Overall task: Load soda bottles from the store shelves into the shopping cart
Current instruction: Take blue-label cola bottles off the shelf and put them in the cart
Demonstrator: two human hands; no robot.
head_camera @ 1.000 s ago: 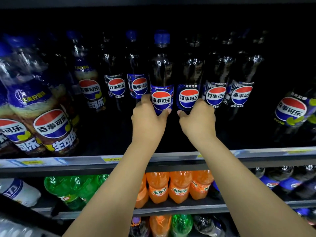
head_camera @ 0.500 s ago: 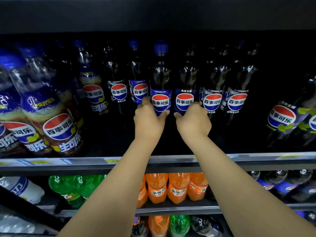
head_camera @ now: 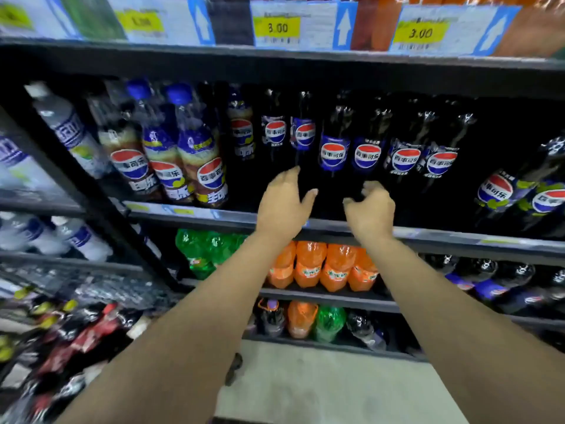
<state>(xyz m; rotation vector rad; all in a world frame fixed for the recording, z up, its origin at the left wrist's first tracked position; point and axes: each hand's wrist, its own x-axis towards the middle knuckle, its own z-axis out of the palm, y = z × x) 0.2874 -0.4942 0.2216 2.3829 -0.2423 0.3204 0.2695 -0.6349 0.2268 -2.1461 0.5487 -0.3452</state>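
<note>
My left hand (head_camera: 282, 203) and right hand (head_camera: 371, 209) hover with fingers spread and loosely curved, holding nothing, just below the labels of two dark cola bottles (head_camera: 334, 153) standing on the shelf (head_camera: 214, 214) at 12 o'clock from them. Full, they should be heavy, stiff and slick, so I would wrap each around its labelled waist. Caps and bases vanish in shadow; the cart (head_camera: 91, 286) at 8 o'clock is blurred.

Left hand (head_camera: 284, 206) and right hand (head_camera: 371, 211) (both holding nothing) hover before dark cola bottles (head_camera: 334, 153).
</note>
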